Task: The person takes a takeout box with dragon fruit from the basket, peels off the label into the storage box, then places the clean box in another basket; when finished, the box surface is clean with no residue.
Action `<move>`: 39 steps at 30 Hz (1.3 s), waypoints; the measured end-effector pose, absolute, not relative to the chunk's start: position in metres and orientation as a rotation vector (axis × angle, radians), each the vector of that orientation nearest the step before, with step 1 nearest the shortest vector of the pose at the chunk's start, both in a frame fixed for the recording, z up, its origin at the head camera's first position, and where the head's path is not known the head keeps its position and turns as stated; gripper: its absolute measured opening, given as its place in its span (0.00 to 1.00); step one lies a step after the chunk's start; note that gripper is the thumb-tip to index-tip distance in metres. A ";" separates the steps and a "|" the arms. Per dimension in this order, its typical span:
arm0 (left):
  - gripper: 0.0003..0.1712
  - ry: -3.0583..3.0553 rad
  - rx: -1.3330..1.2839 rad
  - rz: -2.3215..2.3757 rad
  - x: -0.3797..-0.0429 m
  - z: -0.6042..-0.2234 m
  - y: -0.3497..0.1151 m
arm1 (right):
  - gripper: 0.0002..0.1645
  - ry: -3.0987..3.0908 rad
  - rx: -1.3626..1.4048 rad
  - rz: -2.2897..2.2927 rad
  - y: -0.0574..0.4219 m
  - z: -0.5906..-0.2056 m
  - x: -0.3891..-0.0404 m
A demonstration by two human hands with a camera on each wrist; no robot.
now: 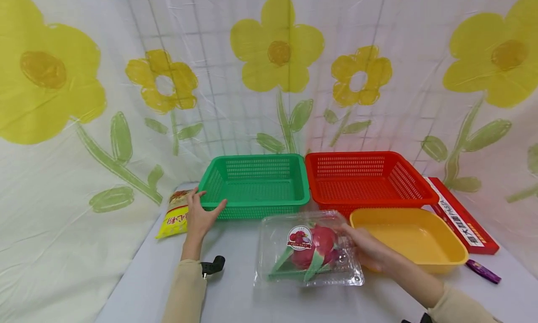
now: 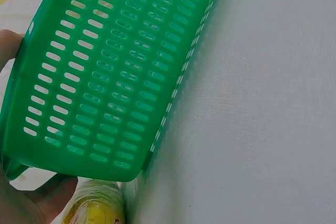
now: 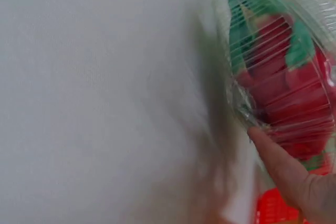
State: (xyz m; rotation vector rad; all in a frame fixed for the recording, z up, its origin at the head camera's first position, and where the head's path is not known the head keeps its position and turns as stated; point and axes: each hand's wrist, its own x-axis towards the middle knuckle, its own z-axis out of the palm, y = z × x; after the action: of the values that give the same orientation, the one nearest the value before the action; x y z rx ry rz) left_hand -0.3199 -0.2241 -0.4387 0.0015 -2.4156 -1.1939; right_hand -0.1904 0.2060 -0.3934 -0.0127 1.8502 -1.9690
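In the head view my left hand (image 1: 202, 215) holds the near left corner of a green plastic basket (image 1: 256, 204), its thumb along the front rim and its fingers at the left side. The left wrist view shows the basket's slotted wall (image 2: 105, 77) close up. My right hand (image 1: 370, 249) grips the right side of a clear plastic box (image 1: 269, 248) above the table. Inside the box lies a red dragon fruit (image 1: 321, 243) with green leaf-like tips; a round label sits on the lid. In the right wrist view one finger (image 3: 281, 166) presses the box's edge, the others being mostly hidden.
A red basket (image 1: 370, 204) stands right of the green one, a yellow tub (image 1: 403, 236) before it. Farther right are a red pasta box (image 1: 462, 220) and a purple packet (image 1: 483, 271). A yellow bag (image 1: 174, 220) lies left of the green basket. A flowered curtain hangs behind.
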 end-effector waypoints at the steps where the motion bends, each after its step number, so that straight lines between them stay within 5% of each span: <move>1: 0.47 -2.416 0.001 -1.193 -0.320 -0.439 -0.224 | 0.29 1.865 -0.011 -1.957 0.205 -0.395 -0.190; 39: 0.46 -2.400 -0.014 -1.155 -0.317 -0.436 -0.223 | 0.43 2.560 0.028 -1.599 0.163 -0.392 -0.186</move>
State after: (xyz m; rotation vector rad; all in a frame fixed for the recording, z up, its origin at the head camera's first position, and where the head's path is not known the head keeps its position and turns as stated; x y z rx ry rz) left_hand -0.3168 -0.2226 -0.4364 -0.0144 -2.4001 -1.1553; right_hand -0.1860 0.1629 -0.3920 0.0279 2.5605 -1.5991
